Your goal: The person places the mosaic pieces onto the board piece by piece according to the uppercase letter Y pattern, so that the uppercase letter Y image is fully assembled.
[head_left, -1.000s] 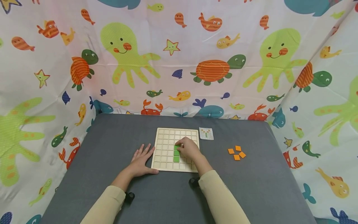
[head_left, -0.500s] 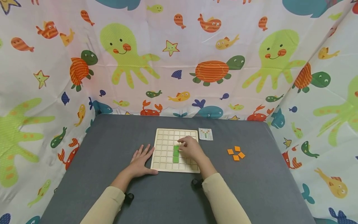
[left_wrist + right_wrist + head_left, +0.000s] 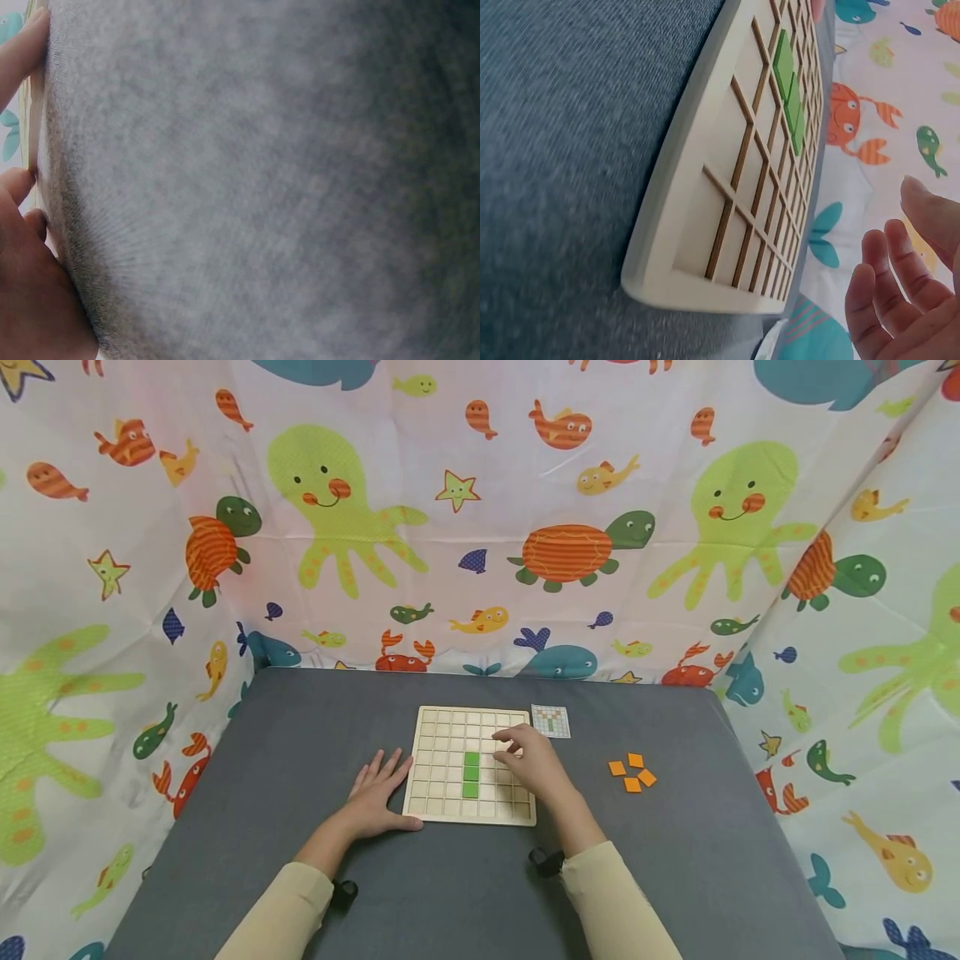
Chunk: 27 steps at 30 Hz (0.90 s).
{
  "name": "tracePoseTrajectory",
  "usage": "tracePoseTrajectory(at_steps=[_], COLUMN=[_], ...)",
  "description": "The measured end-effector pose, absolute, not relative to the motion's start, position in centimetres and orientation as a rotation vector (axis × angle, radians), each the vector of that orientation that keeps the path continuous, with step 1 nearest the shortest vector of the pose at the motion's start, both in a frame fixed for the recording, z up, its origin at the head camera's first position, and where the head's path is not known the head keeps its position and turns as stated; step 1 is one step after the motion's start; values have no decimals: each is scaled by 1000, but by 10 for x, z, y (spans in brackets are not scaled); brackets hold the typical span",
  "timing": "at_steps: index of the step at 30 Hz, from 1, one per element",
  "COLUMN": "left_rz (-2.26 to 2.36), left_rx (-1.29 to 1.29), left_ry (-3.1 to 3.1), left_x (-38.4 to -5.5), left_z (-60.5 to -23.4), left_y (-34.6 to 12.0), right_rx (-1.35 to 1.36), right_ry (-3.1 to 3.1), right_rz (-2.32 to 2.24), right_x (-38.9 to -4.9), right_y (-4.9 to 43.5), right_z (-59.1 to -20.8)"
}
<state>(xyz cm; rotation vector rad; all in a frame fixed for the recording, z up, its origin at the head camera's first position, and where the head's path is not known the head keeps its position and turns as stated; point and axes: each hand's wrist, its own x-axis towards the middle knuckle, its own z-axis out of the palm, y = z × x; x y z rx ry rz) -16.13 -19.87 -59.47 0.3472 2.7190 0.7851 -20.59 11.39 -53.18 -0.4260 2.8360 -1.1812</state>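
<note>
A wooden grid board [image 3: 435,768] lies on the grey table. Three green square tiles [image 3: 471,774] stand in one column of its cells. My left hand [image 3: 377,797] rests at the board's left side, fingers spread, fingertips by the left edge and thumb near the front left corner. Over the right part of the board hovers my right hand [image 3: 534,762], its fingers loosely bent and apart, holding nothing. The right wrist view shows this hand [image 3: 911,292] beyond the board, with the green tiles [image 3: 784,64] set in the grid. Only part of the left hand [image 3: 30,285] appears in the left wrist view.
Several orange square tiles [image 3: 635,760] lie loose on the table [image 3: 705,827] to the right. A small card [image 3: 551,721] printed with a coloured grid pattern lies beside the board's back right corner. A sea-animal curtain [image 3: 480,593] hangs behind the table and along both sides.
My right hand has drawn away from the top green tile, moving right across the board, and its fingers have parted. The left hand stays by the board's edge.
</note>
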Motion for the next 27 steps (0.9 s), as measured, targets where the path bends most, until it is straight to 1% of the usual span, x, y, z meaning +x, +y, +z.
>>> tracePoseTrajectory(at_steps=[14,27], left_rz=[799,775], left_rx=[343,350], left_ry=[2713,2716], left_x=[-161,-161], left_z=[-592,-594], left_y=[-199,-201], right_rx=[-374,-230], right_ry=[2914,2968], right_rz=[-1246,-1223], right_x=[-194,-181], right_y=[151,186], right_z=[-530,-536])
